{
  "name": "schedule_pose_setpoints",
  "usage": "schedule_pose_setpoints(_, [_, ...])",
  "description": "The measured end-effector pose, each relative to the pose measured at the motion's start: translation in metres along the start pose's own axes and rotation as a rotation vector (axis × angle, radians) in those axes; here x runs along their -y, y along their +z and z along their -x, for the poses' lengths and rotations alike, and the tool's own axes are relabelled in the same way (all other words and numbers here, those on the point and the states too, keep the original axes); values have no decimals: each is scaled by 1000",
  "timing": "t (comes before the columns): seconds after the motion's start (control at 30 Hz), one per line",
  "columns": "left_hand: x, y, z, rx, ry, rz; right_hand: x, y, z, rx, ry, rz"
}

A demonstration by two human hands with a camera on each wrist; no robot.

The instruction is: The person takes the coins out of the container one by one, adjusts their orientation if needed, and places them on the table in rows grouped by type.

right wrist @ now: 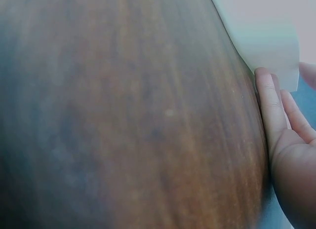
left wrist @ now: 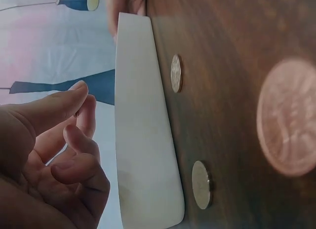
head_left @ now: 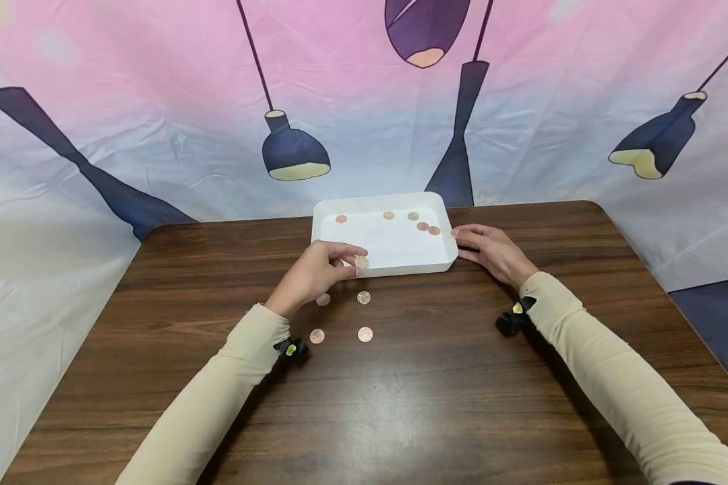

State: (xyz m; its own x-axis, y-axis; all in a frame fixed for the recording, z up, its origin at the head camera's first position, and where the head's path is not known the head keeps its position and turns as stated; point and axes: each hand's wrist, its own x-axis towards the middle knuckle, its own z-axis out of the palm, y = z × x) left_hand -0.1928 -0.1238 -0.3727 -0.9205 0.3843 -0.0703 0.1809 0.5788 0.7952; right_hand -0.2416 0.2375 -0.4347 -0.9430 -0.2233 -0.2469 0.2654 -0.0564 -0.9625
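In the head view my left hand point(head_left: 320, 269) pinches a gold-toned coin point(head_left: 361, 261) between thumb and finger, over the near left rim of a white tray point(head_left: 379, 272). From the left wrist only a dark sliver of that coin point(left wrist: 76, 113) shows between the fingertips. Inside the tray lie several coins, among them a copper coin point(head_left: 341, 219) at the far left and a gold-toned coin point(head_left: 413, 216) at the back. My right hand point(head_left: 491, 250) rests at the tray's right end, its extended fingers point(right wrist: 269, 100) touching the wall.
In front of the tray, on the brown wooden table point(head_left: 437, 391), lie two pale coins, one point(head_left: 364, 297) beside the other point(head_left: 323, 299). Nearer are two copper coins, a left one point(head_left: 317, 335) and a right one point(head_left: 365, 334). A printed cloth point(head_left: 364, 121) hangs behind the table.
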Motion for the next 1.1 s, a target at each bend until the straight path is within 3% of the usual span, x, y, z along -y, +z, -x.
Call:
schedule_pose_setpoints(0.27, [-1, 6, 13, 48, -21, 92, -1, 0, -2, -1, -8, -5])
schedule_pose_setpoints(0.67, [4, 28, 15, 96, -18, 104, -1, 3, -3, -2, -5, 7])
schedule_pose_setpoints(1.1, [-2, 42, 12, 120, -51, 18, 0, 2, 1, -5, -11, 13])
